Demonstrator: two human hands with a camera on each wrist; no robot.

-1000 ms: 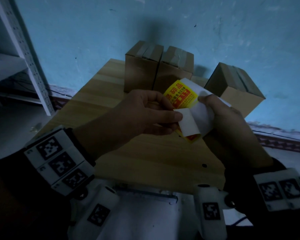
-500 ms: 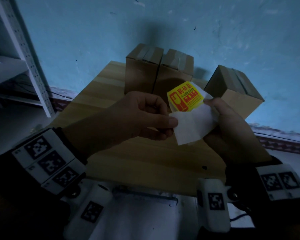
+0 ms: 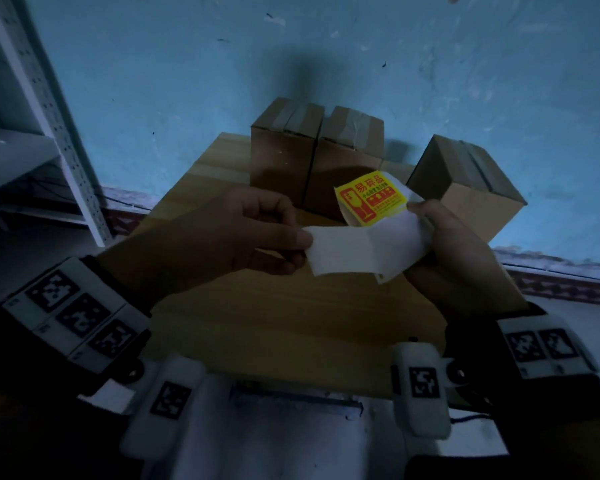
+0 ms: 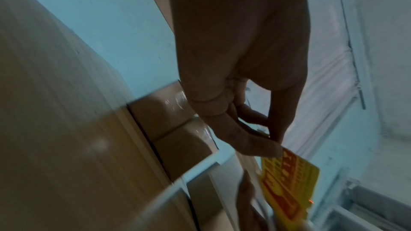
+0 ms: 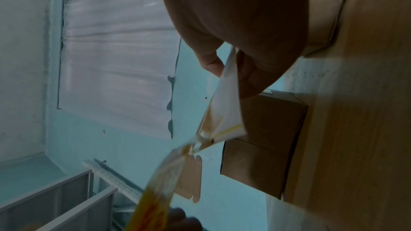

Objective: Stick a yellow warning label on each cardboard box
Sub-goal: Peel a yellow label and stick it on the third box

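Both hands hold a strip of yellow warning labels above the wooden table (image 3: 274,323). My right hand (image 3: 420,216) pinches its white backing (image 3: 395,237), with one yellow-and-red label (image 3: 371,199) face up on top. My left hand (image 3: 302,244) pinches the left end of a white flap (image 3: 343,252) stretched between the hands. From the left wrist, the piece under my left fingertips (image 4: 266,147) is yellow with red print (image 4: 289,182). Three plain taped cardboard boxes stand behind: two side by side (image 3: 284,157) (image 3: 347,161), one turned at the right (image 3: 465,188).
A blue wall rises right behind the boxes. A grey metal shelf rack (image 3: 49,116) stands off the table's left side. Bare tabletop lies between the boxes and the near edge.
My left hand has drawn its end leftward, so the white flap has opened out wide between the hands. The yellow label on top now shows fully.
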